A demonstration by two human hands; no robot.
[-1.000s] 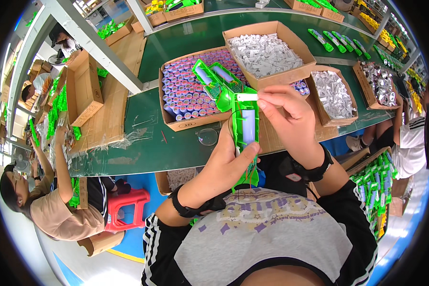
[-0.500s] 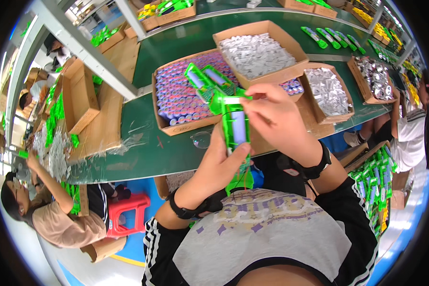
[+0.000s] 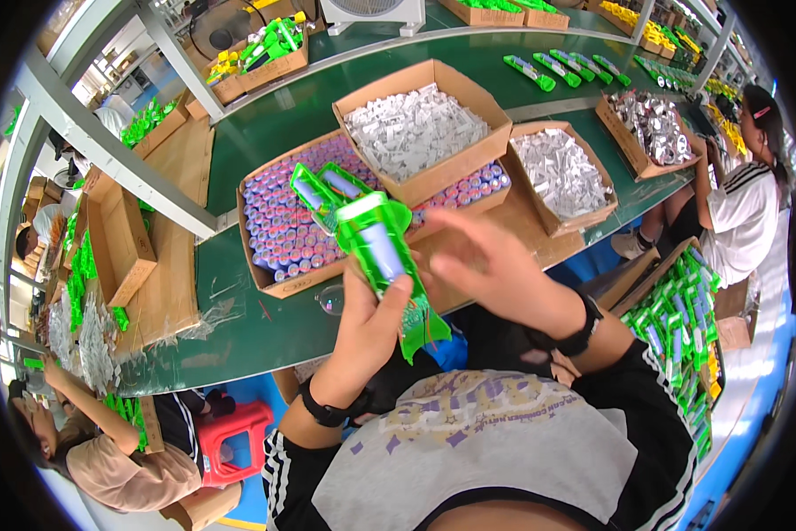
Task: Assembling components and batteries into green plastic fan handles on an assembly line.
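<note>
My left hand [image 3: 369,329] grips a translucent green plastic toy piece [image 3: 382,257] with a purple cylinder set inside it, held upright above the table's near edge. My right hand [image 3: 497,274] hovers just to the right of the piece with fingers spread and nothing in it. A second green piece [image 3: 316,191] lies on the purple cylinders in the cardboard box [image 3: 258,265] right behind my hands.
On the green table [image 3: 265,142] stand boxes of white parts [image 3: 415,128] and silvery parts [image 3: 557,173] [image 3: 650,124]. Green toys [image 3: 557,66] lie at the far right. Bins of green toys [image 3: 681,332] stand by my right side. Other people sit at lower left [image 3: 106,460] and right [image 3: 743,203].
My right hand has let go of the green piece's top and pulled away to the right, opening. The left hand keeps holding the piece.
</note>
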